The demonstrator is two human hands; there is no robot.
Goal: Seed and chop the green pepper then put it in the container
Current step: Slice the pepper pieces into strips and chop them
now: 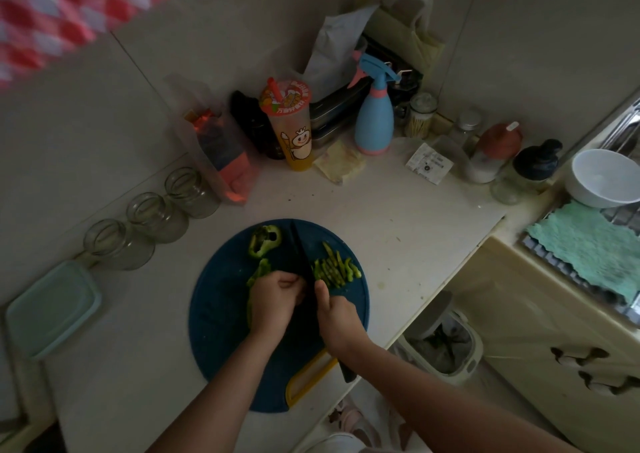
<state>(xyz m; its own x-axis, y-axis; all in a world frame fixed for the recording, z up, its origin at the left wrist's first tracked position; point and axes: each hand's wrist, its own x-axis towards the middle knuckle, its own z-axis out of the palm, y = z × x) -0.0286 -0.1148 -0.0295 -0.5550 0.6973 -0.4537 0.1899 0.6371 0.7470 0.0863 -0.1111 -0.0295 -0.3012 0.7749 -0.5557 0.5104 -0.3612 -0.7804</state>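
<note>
right hand point(337, 317) grips knife point(303, 255) | left hand point(272, 300) holds pepper point(258, 274)

Bare counter point(398, 238) runs right of the round cutting board point(214, 348) out to the counter edge, giving open passage there. Board centre is occupied: left hand point(273, 303) curled over the green pepper point(256, 277), right hand point(337, 317) gripping the knife point(303, 258). The blade splits the far half between a pepper ring point(265, 243) and cut strips point(336, 269). Left of the board, a bare strip leads to the pale green container point(52, 309). Three glass jars point(156, 217) line the left wall. The back of the counter is blocked by a red pouch point(221, 154), drink cup point(292, 123) and spray bottle point(374, 120).
</note>
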